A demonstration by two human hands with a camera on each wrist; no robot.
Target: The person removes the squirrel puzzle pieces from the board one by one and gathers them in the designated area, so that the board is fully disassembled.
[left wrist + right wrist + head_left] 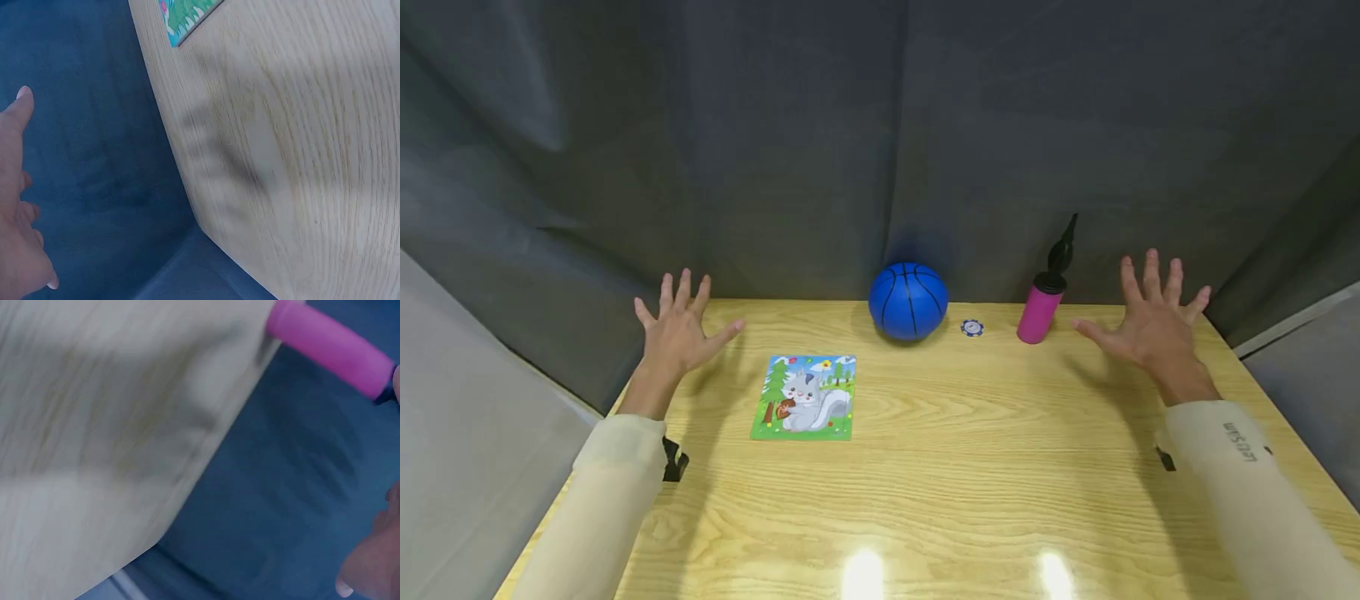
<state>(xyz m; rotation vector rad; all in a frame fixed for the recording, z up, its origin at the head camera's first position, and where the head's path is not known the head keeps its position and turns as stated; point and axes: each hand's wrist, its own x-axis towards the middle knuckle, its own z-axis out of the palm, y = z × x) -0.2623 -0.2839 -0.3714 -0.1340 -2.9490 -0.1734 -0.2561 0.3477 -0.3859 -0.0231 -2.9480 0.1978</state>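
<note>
Both hands are raised over the table with fingers spread and nothing held. The left hand (pixel 676 333) hovers near the table's far left corner, left of a squirrel picture board (pixel 805 398) that lies flat. Over the far right side is the right hand (pixel 1153 329), its thumb pointing toward a pink hand pump (pixel 1040 315) that stands upright with a black nozzle on top. Between the hands, at the back edge, sits a blue basketball (pixel 908 302). A small blue-and-white poker chip (pixel 972 327) lies between ball and pump. In the right wrist view the pump (pixel 337 350) shows partly.
The wooden table (pixel 940 483) has a dark curtain (pixel 790 150) hanging right behind its far edge. Grey panels (pixel 467 433) flank it on the sides. Light glares off the table's front.
</note>
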